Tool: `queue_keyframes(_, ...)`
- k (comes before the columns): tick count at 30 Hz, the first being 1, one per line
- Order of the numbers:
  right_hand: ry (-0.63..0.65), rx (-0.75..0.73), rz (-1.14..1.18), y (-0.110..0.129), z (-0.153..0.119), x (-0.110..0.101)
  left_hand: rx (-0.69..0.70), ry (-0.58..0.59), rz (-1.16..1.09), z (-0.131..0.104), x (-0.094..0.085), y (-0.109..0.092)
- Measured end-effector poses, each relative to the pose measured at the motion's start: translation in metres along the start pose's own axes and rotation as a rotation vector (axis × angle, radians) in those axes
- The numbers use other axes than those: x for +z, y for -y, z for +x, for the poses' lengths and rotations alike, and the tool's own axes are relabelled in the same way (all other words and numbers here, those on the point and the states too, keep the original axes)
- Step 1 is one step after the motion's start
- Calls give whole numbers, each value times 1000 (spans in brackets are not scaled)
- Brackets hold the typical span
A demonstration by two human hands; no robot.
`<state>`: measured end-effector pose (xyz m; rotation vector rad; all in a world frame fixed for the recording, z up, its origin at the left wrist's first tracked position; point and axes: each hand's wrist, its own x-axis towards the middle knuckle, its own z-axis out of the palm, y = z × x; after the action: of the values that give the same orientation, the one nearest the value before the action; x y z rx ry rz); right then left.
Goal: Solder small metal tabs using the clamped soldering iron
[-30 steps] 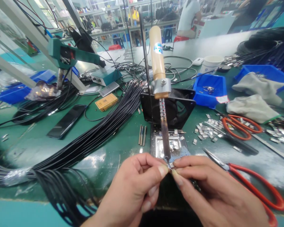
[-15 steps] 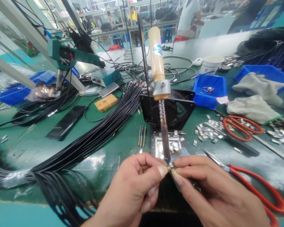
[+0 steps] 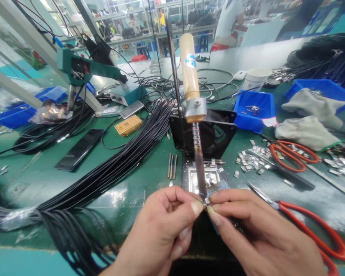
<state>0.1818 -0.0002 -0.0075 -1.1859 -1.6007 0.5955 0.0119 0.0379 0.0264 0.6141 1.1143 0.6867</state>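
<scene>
Both hands pinch one tiny metal clip [image 3: 207,201] between thumb and forefinger, left hand [image 3: 163,230] and right hand [image 3: 255,234] equally near, directly under the tip of the upright, slightly tilted soldering iron [image 3: 196,126], which touches it.

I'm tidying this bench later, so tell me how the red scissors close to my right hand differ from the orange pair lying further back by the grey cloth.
The red scissors lie nearest, beside the right hand, partly cut off by the picture's edge; the orange scissors lie farther back, apart from both hands. The red pair looks larger in view, with one loop handle showing; the orange pair shows both loops, among small metal pieces. Both rest flat on the green bench, untouched.
</scene>
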Motion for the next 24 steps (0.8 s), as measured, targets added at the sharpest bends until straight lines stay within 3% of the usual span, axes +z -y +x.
queue_keyframes(24,-13,39,31,0,0,2,6,16,6,-2,0,2)
